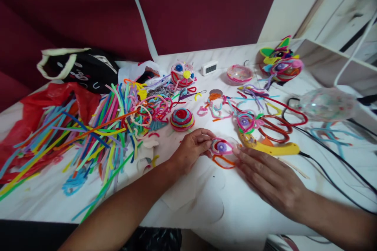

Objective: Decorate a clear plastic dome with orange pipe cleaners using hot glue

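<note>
A small clear dome with a pink-and-purple pipe-cleaner eye inside (pixel 221 147) sits on the white table (pixel 206 200), with an orange pipe-cleaner loop (pixel 222 162) at its near side. My left hand (pixel 193 149) pinches the dome's left edge with curled fingers. My right hand (pixel 266 174) lies flat with fingers stretched out, fingertips touching the dome's right edge. Just behind lies a yellow glue gun (pixel 272 148) with a black cord (pixel 330 172).
A big heap of coloured pipe cleaners (pixel 88 133) covers the left, over a red plastic bag (pixel 35 110) and by a black bag (pixel 79 68). Finished pipe-cleaner balls (pixel 182 119) (pixel 182 73), a clear bowl (pixel 239 73), a white clock (pixel 209 68), a figure (pixel 281 62) and a clear sphere (pixel 326 104) stand behind.
</note>
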Available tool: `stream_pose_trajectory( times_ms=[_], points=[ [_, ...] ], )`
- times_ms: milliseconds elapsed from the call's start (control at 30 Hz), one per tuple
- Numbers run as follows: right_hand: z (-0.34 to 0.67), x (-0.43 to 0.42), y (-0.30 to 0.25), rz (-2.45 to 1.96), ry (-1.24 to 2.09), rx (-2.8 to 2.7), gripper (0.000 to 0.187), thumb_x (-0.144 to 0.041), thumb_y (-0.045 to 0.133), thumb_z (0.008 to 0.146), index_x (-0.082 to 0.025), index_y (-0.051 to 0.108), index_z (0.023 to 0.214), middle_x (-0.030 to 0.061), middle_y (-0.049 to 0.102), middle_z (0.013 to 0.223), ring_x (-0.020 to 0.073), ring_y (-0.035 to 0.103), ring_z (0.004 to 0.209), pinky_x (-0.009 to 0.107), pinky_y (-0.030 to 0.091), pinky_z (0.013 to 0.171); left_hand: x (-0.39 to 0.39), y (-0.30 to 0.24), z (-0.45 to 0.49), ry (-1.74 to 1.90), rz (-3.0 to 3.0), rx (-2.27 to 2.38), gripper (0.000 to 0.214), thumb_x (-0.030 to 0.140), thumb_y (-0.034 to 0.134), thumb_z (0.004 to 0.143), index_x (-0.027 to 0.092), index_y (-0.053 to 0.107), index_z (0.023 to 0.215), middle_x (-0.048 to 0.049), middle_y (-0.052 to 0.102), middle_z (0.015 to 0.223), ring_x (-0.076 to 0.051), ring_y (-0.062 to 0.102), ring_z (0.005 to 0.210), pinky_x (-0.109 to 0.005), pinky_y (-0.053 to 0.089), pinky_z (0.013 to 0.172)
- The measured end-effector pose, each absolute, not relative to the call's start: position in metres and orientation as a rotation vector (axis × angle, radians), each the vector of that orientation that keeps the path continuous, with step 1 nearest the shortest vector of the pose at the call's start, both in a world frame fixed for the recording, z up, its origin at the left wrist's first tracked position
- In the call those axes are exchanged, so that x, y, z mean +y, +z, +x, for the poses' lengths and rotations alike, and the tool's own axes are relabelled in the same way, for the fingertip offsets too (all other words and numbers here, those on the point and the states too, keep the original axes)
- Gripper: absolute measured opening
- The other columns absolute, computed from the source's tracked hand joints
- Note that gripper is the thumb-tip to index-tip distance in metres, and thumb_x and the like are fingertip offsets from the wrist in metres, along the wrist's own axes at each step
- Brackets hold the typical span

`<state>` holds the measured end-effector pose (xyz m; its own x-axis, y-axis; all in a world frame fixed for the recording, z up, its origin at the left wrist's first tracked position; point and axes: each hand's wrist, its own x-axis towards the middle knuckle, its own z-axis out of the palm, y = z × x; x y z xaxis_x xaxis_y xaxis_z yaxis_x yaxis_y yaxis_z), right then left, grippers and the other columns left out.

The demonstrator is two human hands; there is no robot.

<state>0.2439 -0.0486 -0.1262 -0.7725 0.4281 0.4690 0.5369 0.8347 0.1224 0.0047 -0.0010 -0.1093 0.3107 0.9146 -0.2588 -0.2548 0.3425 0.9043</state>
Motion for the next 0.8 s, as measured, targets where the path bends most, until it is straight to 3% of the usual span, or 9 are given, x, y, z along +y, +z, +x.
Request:
stream_pose_trajectory(
  times_ms=[467,800],
  points=[
    [0.236,-0.043,-0.131,-0.716,-0.324,-2.569,0.028,-0.008,0.049,0.089,-0.009,0.060,0.115,0.0128,0.043,0.142,0.0286,0.042,0.127,0.044,0.049,0.099,-0.001,-0.113,0.008,0.962,1.013,1.050,0.026,0.027,0.070,0.072,0.018,0.055,0.091,0.0013,0.065,0.072,-0.008,0.054,0.056,-0.020,0.042,0.057],
    [0.231,-0.043,-0.120,-0.694,-0.301,-2.510,0.025,-0.013,0.048,0.090,-0.007,0.061,0.110,0.0179,0.050,0.135,0.0306,0.045,0.125,0.047,0.050,0.096,-0.004,-0.106,0.012,0.929,1.246,1.174,0.027,0.032,0.063,0.077,0.020,0.055,0.100,-0.0019,0.068,0.078,-0.011,0.056,0.060,-0.021,0.041,0.058]
  ],
)
